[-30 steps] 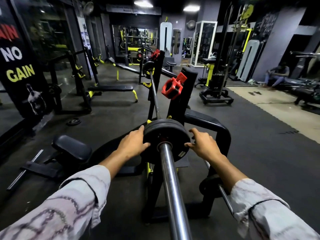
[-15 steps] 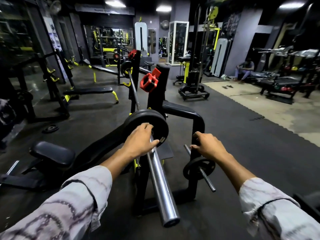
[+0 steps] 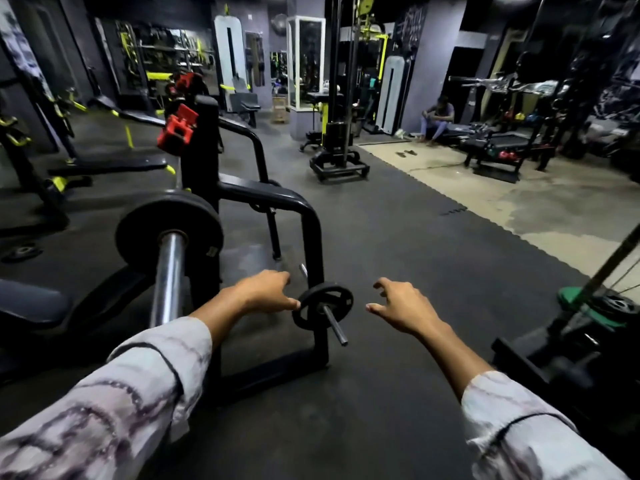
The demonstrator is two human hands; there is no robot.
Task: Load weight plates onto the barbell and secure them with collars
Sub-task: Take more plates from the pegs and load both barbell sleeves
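Both hands have left the large plate (image 3: 169,233) seated on the barbell sleeve (image 3: 168,271): left hand (image 3: 263,292) and right hand (image 3: 403,306), fingers spread and holding nothing, now flank a small plate (image 3: 322,305) on the rack's storage peg (image 3: 335,330), probably the next load.

- A black weight plate (image 3: 169,233) sits on the barbell sleeve (image 3: 168,275), at about 9 o'clock.
- The small plate (image 3: 322,305) hangs on the rack's storage peg (image 3: 335,330), near centre.
- The left grip (image 3: 265,292) reaches to the small plate's left edge, fingertips at its rim.
- The right grip (image 3: 401,306) hovers just right of it, fingers spread, holding nothing.
- A red collar (image 3: 176,130) is on the black upright (image 3: 202,150), at 11 o'clock.
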